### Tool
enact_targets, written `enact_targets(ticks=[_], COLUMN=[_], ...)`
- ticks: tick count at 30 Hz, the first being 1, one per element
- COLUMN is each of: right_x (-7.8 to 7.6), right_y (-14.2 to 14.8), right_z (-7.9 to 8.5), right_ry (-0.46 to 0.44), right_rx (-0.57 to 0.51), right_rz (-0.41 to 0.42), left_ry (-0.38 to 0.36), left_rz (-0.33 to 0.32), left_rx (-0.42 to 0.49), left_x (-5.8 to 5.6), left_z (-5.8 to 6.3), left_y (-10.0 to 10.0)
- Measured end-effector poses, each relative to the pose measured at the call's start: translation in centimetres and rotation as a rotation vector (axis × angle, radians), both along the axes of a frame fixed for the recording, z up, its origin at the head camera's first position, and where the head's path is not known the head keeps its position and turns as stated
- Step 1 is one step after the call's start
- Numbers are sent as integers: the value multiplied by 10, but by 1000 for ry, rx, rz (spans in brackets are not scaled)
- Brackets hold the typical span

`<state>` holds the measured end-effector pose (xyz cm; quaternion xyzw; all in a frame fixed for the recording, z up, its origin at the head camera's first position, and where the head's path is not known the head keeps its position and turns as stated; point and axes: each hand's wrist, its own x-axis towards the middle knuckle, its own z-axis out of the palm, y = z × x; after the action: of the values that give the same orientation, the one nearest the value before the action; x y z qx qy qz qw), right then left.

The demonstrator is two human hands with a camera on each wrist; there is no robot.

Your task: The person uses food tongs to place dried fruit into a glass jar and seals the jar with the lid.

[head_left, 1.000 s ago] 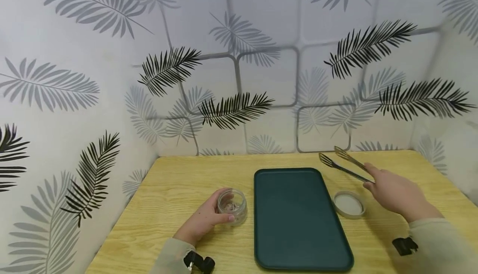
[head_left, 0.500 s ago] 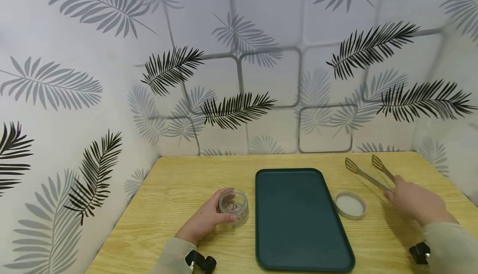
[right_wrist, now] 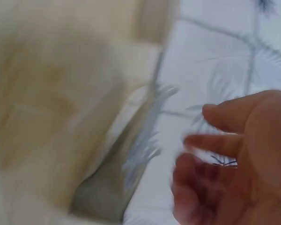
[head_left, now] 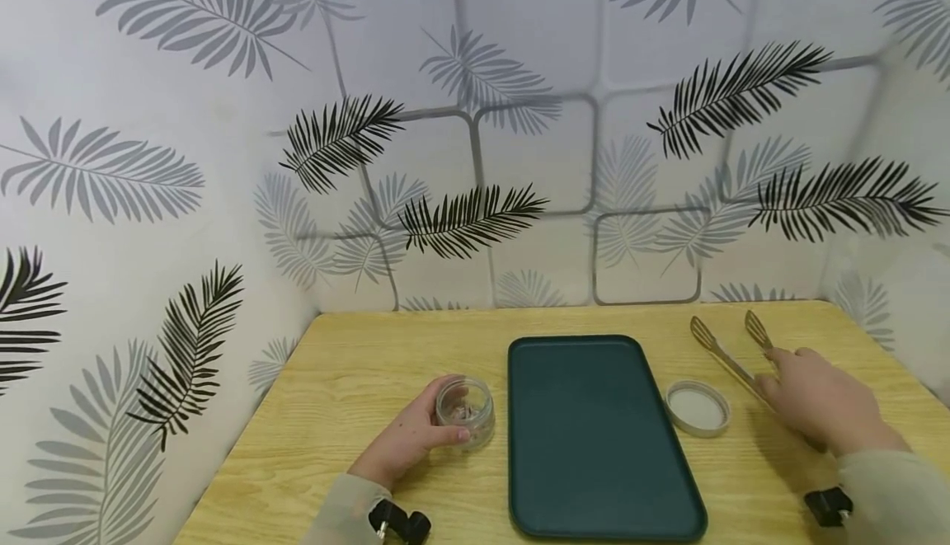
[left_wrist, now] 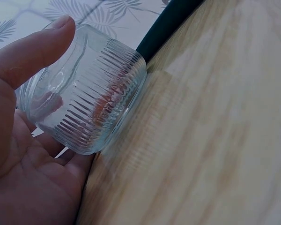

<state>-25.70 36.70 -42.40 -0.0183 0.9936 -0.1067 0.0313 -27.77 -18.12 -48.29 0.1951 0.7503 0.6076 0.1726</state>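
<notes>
My left hand (head_left: 406,436) grips a small clear glass jar (head_left: 481,428), thumb on the near side and fingers behind. In the left wrist view the ribbed jar (left_wrist: 91,89) stands on the table, with small reddish pieces showing through its glass; what they are I cannot tell. Metal tongs (head_left: 735,367) lie spread at the right, their slotted tips toward the back. My right hand (head_left: 824,401) is over their near end. In the right wrist view that hand (right_wrist: 239,159) has loosely bent fingers with nothing between them.
A dark green rectangular tray (head_left: 594,438) lies mid-table, just right of the jar. Beside its right edge sits a round, pale-rimmed lid (head_left: 698,409). The wooden table (head_left: 356,355) meets a leaf-patterned wall covering (head_left: 534,157) at the back.
The right hand first moved right and nearer with the tongs, their tips shifting right. Now it has let go of them. The left hand and jar have stayed put.
</notes>
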Motion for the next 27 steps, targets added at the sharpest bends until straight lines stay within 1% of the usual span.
enact_targets(ticks=[1,2,4,5,8,11,14,19,21,27], right_x=[-1,-1,-3,-3,-4,-5,-3,2,3,4], right_y=[-4,-8,-15,-17,-21,-24,-27,-31,-31,-31], right_z=[1,1,0,-2,-7,-12,-10,-8,-9,-11], right_ry=[4,-12,-79,-109,-159,-121,-140,-267,-303,-320], right_rx=[-27,-61,-147,-168,-208,-192,-254,-525,-607,-686], right_rz=[39,80,154,185,233,278,264,166,131,84], left_ry=[0,2,2,2,-4,-13,-17,-15,-15,-16], left_rz=[1,2,3,2,0,-1,1,-3,-3,3], left_rx=[1,1,6,8,6,4,3,1,2,-3], left_x=[0,0,0,1,1,3,3,2,2,2], left_z=[0,0,1,1,2,3,3,2,2,2], left_y=[0,0,0,0,0,0,1,0,0,0])
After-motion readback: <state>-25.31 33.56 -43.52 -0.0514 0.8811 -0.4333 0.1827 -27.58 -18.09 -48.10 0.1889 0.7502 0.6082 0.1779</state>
